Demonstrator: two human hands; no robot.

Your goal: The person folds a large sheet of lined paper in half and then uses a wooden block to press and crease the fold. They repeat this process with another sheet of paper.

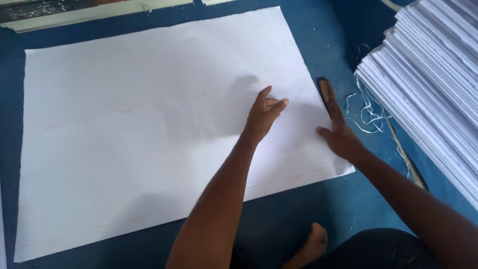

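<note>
I sat on a blue floor covering (298,209), my bare foot (312,244) nearest the camera, with a large white ruled sheet (124,139) spread flat ahead of me. My left hand (264,114) lay open and flat on the sheet's right part, gripping nothing, while my right hand (341,134) rested open at the sheet's right edge, fingers stretched over a small dark-and-tan tool (324,92). Loose white threads (366,112) lay just beside it, a tall stack of white sheets (433,84) at far right, a pale board (74,15) along the far edge.
</note>
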